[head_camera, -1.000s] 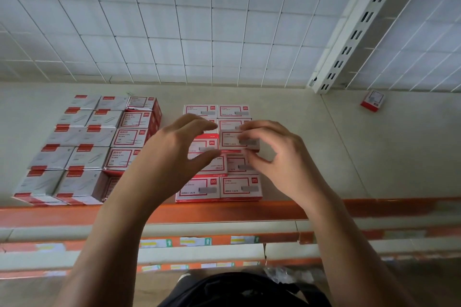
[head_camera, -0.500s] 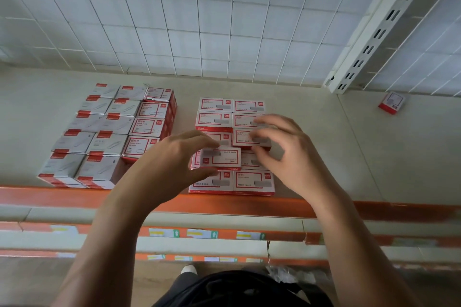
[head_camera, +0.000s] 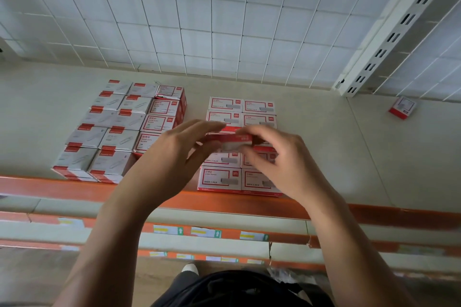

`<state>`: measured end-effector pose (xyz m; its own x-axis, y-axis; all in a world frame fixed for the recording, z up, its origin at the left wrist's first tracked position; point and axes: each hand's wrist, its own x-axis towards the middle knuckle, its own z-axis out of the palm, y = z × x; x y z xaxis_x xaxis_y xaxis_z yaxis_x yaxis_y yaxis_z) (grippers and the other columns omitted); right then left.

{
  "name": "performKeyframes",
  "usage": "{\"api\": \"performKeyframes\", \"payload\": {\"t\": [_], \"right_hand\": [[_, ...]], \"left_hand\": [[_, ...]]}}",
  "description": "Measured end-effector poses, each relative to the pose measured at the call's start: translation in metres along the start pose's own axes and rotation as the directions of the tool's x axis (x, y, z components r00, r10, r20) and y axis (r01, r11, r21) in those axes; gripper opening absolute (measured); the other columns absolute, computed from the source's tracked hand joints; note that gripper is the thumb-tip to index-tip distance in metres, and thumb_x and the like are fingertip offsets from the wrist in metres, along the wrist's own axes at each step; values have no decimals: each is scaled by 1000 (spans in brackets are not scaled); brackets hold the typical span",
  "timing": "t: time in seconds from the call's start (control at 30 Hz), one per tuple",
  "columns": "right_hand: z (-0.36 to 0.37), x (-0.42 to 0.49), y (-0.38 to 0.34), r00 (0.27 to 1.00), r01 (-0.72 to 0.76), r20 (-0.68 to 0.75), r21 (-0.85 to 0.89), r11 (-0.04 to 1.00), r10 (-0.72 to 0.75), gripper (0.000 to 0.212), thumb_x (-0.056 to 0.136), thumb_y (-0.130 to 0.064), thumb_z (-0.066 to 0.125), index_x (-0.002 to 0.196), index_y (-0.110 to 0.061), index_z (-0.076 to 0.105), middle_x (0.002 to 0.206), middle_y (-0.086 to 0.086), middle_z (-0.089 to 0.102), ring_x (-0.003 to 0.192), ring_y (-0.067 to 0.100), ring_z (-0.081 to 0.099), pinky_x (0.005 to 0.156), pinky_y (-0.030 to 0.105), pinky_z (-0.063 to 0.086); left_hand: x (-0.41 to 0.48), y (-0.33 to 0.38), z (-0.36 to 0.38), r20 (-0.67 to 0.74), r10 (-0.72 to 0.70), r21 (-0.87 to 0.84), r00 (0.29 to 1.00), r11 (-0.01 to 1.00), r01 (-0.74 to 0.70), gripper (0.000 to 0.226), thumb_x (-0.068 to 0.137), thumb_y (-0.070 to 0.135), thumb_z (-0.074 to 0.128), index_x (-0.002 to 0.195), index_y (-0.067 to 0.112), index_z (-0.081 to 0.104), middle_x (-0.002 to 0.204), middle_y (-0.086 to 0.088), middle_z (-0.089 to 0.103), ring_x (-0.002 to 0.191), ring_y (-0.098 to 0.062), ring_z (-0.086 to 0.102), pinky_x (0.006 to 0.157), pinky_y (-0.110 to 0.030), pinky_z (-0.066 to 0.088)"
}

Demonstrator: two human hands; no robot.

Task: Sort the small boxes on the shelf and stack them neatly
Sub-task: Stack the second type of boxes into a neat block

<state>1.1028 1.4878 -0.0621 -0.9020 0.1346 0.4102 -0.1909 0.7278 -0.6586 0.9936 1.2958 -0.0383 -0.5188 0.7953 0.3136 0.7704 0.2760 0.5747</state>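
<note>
Over the middle of the two-column block of red-and-white boxes (head_camera: 240, 179) on the shelf (head_camera: 324, 157), both hands pinch one small box (head_camera: 230, 141) between them, left hand (head_camera: 174, 157) at its left end, right hand (head_camera: 284, 164) at its right, fingers curled but not fully closed. Left of that block sits a bigger stack of boxes (head_camera: 119, 129); far to its right, a lone box (head_camera: 403, 106) lies by the slotted upright (head_camera: 394, 32).
</note>
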Motion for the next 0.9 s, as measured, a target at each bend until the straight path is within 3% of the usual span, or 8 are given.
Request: {"api": "performKeyframes", "payload": {"t": [0.13, 0.2, 0.33, 0.4, 0.57, 0.67, 0.8, 0.9], "right_hand": [[2, 2, -5, 995, -86, -47, 106, 991, 91, 30, 93, -18, 64, 123, -15, 60, 99, -9, 71, 95, -3, 66, 84, 10, 48], [2, 3, -6, 996, -79, -28, 130, 988, 83, 27, 93, -17, 63, 121, -16, 59, 103, -7, 71, 98, -2, 66, 84, 13, 50], [2, 4, -2, 1000, 11, -3, 92, 996, -11, 23, 88, -6, 69, 110, -10, 62, 110, -3, 69, 106, 6, 64, 93, 26, 53], [2, 4, -1, 999, 37, 9, 107, 994, -38, 22, 85, -3, 72, 104, -10, 62, 112, -1, 68, 111, 9, 63, 97, 28, 51], [1, 2, -3, 991, -79, 117, 126, 989, 64, 26, 83, -22, 76, 105, -16, 63, 131, -9, 60, 123, 2, 53, 100, 18, 46], [3, 2, -3, 996, -89, 37, 82, 993, 86, 31, 84, -23, 74, 113, -18, 63, 122, -9, 64, 109, 7, 61, 92, 29, 53], [4, 3, -4, 979, -184, -73, 72, 980, 189, 47, 79, -28, 79, 119, -20, 55, 106, -6, 66, 89, 8, 63, 76, 18, 55], [7, 2, -5, 966, -222, -96, 160, 962, 239, 36, 82, -21, 77, 110, -14, 55, 100, -8, 70, 84, 4, 67, 71, 15, 53]], "left_hand": [[1, 1, 5, 41, -27, 78, 999, 997, 24, 62, 79, 28, 74, 136, 19, 51, 115, 5, 60, 86, -5, 55, 75, -9, 45], [1, -1, 8, 25, -3, 114, 1000, 993, 0, 55, 77, 20, 78, 128, 12, 59, 110, -1, 62, 81, -7, 55, 73, -10, 46], [4, -3, 3, -4, -38, 36, 999, 999, 38, 40, 78, 42, 65, 108, 15, 66, 108, 5, 63, 83, -6, 61, 72, -8, 47], [4, -3, 2, -5, -82, 25, 997, 996, 82, 34, 77, 40, 68, 102, 17, 66, 109, 5, 66, 87, -7, 64, 75, -14, 51], [5, -2, 4, -42, -33, 59, 999, 998, 36, 28, 74, 23, 79, 96, 14, 64, 97, 3, 65, 81, -14, 62, 70, -25, 56], [6, 1, 6, -72, -26, 47, 997, 998, 29, 31, 73, 23, 80, 98, 13, 62, 101, 2, 62, 82, -14, 62, 69, -29, 58], [6, 4, 6, -102, -20, -17, 995, 1000, 18, 34, 72, 22, 80, 100, 11, 63, 108, 0, 59, 87, -12, 64, 73, -21, 58], [6, 5, 4, -70, -25, -45, 997, 999, 22, 41, 70, 27, 79, 105, 10, 64, 112, -2, 59, 91, -11, 65, 78, -17, 56]]}}
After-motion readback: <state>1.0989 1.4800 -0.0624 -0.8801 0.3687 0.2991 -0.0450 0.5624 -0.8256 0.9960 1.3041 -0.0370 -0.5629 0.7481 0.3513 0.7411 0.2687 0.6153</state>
